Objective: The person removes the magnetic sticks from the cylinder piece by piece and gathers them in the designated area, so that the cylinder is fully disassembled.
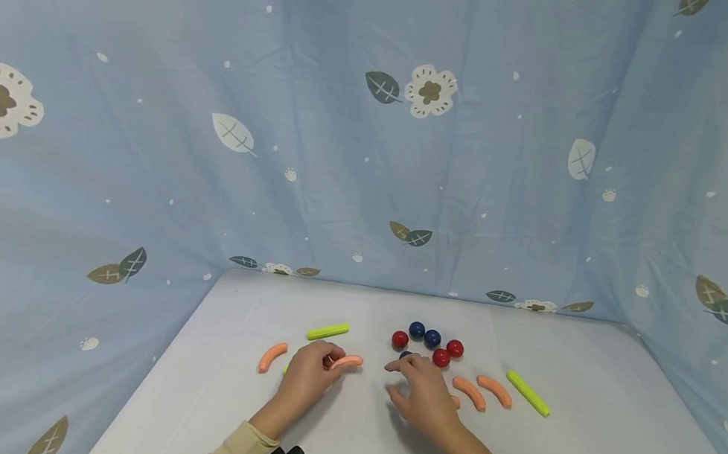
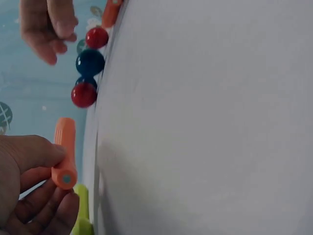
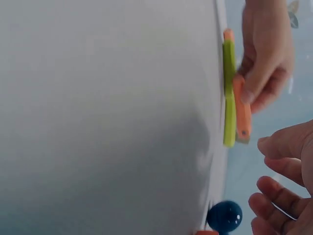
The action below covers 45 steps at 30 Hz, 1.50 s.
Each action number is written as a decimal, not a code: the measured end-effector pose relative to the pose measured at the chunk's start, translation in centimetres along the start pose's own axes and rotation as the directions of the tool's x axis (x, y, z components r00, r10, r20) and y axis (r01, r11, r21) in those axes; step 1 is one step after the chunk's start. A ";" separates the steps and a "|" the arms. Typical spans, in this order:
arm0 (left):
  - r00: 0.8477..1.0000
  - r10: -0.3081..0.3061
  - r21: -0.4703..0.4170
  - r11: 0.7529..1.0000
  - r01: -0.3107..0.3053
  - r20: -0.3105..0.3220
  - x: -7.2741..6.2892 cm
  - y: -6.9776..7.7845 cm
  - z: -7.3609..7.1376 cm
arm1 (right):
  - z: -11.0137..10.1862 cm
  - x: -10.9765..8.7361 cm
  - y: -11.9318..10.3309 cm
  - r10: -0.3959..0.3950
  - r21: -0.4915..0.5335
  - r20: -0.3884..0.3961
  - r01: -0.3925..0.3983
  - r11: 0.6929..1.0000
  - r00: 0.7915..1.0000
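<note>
My left hand (image 1: 309, 375) pinches a curved orange piece (image 1: 347, 361) between thumb and fingers, held above the white table. In the left wrist view this orange piece (image 2: 65, 152) shows ribbed sides and a small hole in its end. My right hand (image 1: 424, 393) hovers to the right with thumb and fingers spread and nothing between them. Just beyond its fingertips is a dark blue ball (image 1: 406, 355), partly hidden by the hand. Another curved orange piece (image 1: 455, 401) lies mostly covered beside the right hand.
Red balls (image 1: 441, 358) and blue balls (image 1: 416, 330) cluster at the table's back middle. Orange curved pieces (image 1: 469, 394) and a yellow-green stick (image 1: 528, 393) lie right. At left are an orange piece (image 1: 273, 357) and a yellow-green stick (image 1: 328, 331). A blue curtain (image 1: 320, 140) hangs behind.
</note>
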<state>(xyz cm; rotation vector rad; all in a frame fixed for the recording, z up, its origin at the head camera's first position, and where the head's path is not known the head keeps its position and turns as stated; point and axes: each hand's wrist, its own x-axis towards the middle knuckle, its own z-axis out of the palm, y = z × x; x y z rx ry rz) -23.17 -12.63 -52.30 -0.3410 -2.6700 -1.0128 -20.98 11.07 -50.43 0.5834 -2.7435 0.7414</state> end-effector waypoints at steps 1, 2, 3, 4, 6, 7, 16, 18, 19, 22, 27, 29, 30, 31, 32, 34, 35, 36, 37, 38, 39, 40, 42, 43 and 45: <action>1.000 0.010 0.012 1.000 -0.009 -0.013 0.2 -0.1 0.0 | 0.1 -0.2 -0.2 0.002 0.007 0.021 -0.003 1.000 1.000; 0.999 0.020 0.029 0.999 -0.020 -0.025 0.4 -0.1 0.0 | 0.2 -0.3 -0.3 0.005 0.008 0.043 -0.005 1.000 0.999; 0.999 0.033 0.048 0.998 -0.031 -0.036 0.6 -0.2 0.1 | 0.3 -0.5 -0.4 0.004 0.017 0.063 -0.005 1.000 0.998; 0.998 0.040 0.065 0.997 -0.037 -0.046 0.9 -0.2 0.1 | 0.4 -0.6 -0.5 -0.001 0.023 0.082 -0.001 1.000 0.997; 0.996 0.056 0.102 0.994 -0.049 -0.068 1.4 -0.3 0.2 | 0.6 -0.9 -0.7 -0.016 0.034 0.114 0.012 0.999 0.993; 0.995 0.062 0.123 0.991 -0.053 -0.076 1.6 -0.3 0.2 | 0.6 -1.0 -0.8 -0.022 0.040 0.130 0.017 0.999 0.991; 0.987 0.097 0.226 0.972 -0.066 -0.129 3.2 -0.9 0.4 | 1.2 -1.7 -1.5 -0.018 0.087 0.249 -0.004 0.996 0.968; 0.989 0.087 0.244 0.968 -0.055 -0.121 3.2 -1.0 0.4 | 1.2 -1.9 -1.7 -0.014 0.097 0.259 -0.011 0.995 0.966; 0.990 0.083 0.250 0.967 -0.052 -0.116 3.3 -1.1 0.4 | 1.2 -1.9 -1.7 -0.016 0.100 0.260 -0.011 0.995 0.966; 0.992 0.069 0.270 0.962 -0.040 -0.101 3.3 -1.2 0.5 | 1.2 -2.1 -1.8 -0.022 0.098 0.253 -0.003 0.995 0.967; 0.994 0.061 0.276 0.961 -0.033 -0.095 3.2 -1.2 0.5 | 1.2 -2.2 -1.8 -0.025 0.094 0.247 0.002 0.996 0.969; 0.995 0.051 0.274 0.961 -0.025 -0.089 3.2 -1.2 0.5 | 1.2 -2.2 -1.8 -0.023 0.095 0.250 -0.001 0.995 0.968; 0.995 0.046 0.271 0.962 -0.021 -0.087 3.2 -1.2 0.5 | 1.2 -2.2 -1.9 -0.019 0.094 0.253 -0.005 0.996 0.967; 0.995 0.042 0.270 0.963 -0.018 -0.086 3.2 -1.2 0.4 | 1.1 -2.2 -1.8 -0.014 0.095 0.255 -0.011 0.995 0.967; 0.996 0.039 0.269 0.963 -0.015 -0.085 3.2 -1.2 0.4 | 1.1 -2.2 -1.8 -0.006 0.095 0.260 -0.019 0.995 0.965; 0.996 0.036 0.267 0.964 -0.012 -0.086 3.1 -1.1 0.4 | 0.9 -2.2 -1.7 0.010 0.092 0.265 -0.036 0.995 0.964; 0.995 0.041 0.270 0.963 -0.016 -0.088 3.0 -1.1 0.4 | 0.9 -2.2 -1.6 0.023 0.087 0.267 -0.048 0.995 0.963; 0.995 0.048 0.277 0.961 -0.021 -0.090 3.0 -1.0 0.4 | 0.8 -2.2 -1.5 0.039 0.082 0.269 -0.063 0.995 0.962; 0.995 0.053 0.284 0.959 -0.025 -0.090 2.8 -1.0 0.3 | 0.6 -2.2 -1.3 0.055 0.079 0.270 -0.079 0.994 0.961; 0.994 0.056 0.291 0.956 -0.028 -0.089 2.7 -1.0 0.3 | 0.4 -2.3 -1.1 0.071 0.072 0.271 -0.094 0.993 0.960; 0.994 0.059 0.296 0.955 -0.030 -0.089 2.6 -0.9 0.2 | 0.2 -2.3 -0.9 0.086 0.064 0.267 -0.107 0.992 0.960; 0.995 0.056 0.299 0.954 -0.028 -0.086 2.4 -0.9 0.0 | 0.0 -2.4 -0.7 0.101 0.059 0.263 -0.120 0.991 0.959; 0.996 0.045 0.295 0.955 -0.018 -0.083 2.0 -0.8 -0.3 | -0.5 -2.6 -0.1 0.129 0.051 0.254 -0.146 0.988 0.959; 0.996 0.039 0.293 0.956 -0.013 -0.083 1.7 -0.7 -0.5 | -0.8 -2.7 0.2 0.139 0.050 0.245 -0.156 0.986 0.959; 0.996 0.027 0.284 0.959 -0.003 -0.081 1.3 -0.6 -1.1 | -1.3 -3.0 0.8 0.160 0.045 0.220 -0.174 0.984 0.962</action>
